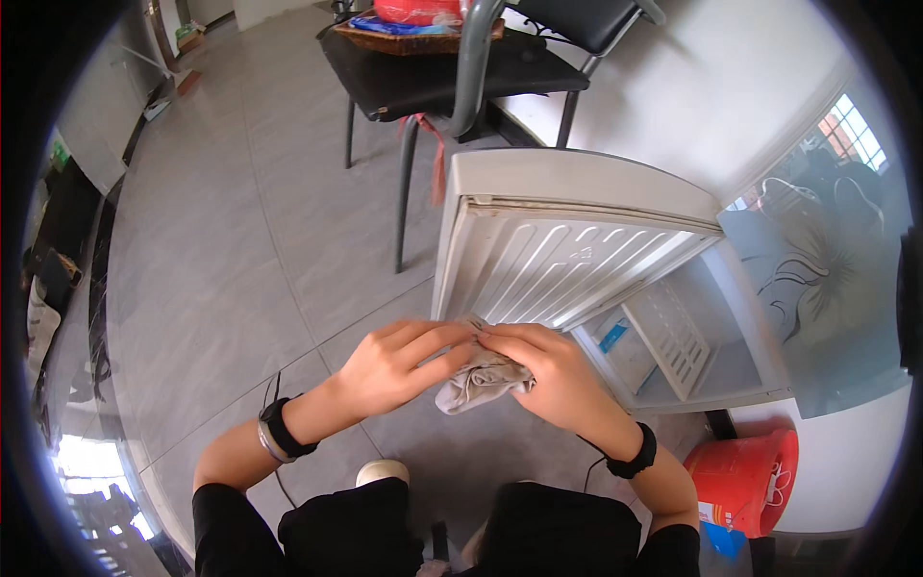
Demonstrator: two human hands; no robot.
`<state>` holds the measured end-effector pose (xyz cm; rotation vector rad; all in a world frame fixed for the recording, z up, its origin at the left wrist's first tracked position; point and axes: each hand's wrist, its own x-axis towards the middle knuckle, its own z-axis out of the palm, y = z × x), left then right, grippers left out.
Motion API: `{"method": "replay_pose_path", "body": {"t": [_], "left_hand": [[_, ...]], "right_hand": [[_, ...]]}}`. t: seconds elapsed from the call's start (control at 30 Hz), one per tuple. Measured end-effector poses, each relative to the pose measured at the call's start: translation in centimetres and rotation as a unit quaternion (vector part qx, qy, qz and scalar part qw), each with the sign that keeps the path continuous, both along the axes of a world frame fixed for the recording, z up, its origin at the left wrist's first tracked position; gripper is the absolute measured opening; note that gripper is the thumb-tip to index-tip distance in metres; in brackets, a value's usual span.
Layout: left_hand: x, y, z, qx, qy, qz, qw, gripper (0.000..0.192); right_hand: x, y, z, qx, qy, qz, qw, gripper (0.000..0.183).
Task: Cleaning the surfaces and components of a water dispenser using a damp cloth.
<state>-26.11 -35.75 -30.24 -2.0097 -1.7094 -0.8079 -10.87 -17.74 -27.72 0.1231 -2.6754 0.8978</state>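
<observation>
A crumpled light grey cloth [484, 382] is bunched up between both hands, in front of the knees. My right hand [551, 364] is closed around its right side. My left hand [411, 360] lies against its upper left part, fingers bent over it and slightly blurred; whether they grip it is hard to tell. Just beyond the hands stands the opened white door [577, 252] of a small refrigerator, its ribbed inner panel facing me. To the right, the compartment [728, 339] shows a slotted white plastic shelf [667, 339] standing tilted inside.
Beyond the door is a black chair [447, 79] with a wicker tray [411, 45] on its seat. A red bucket [735, 479] sits at the lower right, near the refrigerator. Grey tiled floor [202, 216] stretches to the left. A broom and dustpan [157, 108] are by the far wall.
</observation>
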Motion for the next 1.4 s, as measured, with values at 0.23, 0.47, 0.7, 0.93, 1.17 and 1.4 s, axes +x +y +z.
{"method": "replay_pose_path", "body": {"t": [0.23,0.47,0.7,0.93,1.17,1.4], "left_hand": [[-4.5,-9.9,-8.0,-0.299,0.021,0.041,0.953,0.036],[-10.4,-38.6,-10.9,-0.699,0.088,0.207,0.679,0.018],[-8.2,-2.4,-0.7,-0.084,-0.175,0.203,0.960,0.024],[-5.7,7.2,3.4,0.234,-0.497,0.066,0.833,0.033],[-4.4,7.0,1.8,0.184,-0.470,-0.086,0.859,0.048],[-5.5,8.4,1.9,0.228,-0.460,-0.188,0.837,0.041]], "right_hand": [[3.5,3.3,-1.8,-0.030,-0.020,-0.053,0.998,0.055],[2.7,6.4,-3.1,0.015,0.100,-0.049,0.994,0.052],[-1.5,4.0,-0.7,0.078,0.194,-0.014,0.978,0.046],[-4.3,2.5,0.8,0.319,0.422,0.001,0.849,0.017],[-5.6,0.4,0.8,0.390,0.478,-0.020,0.787,0.020],[-8.7,-0.3,0.0,0.356,0.541,-0.077,0.758,0.024]]}}
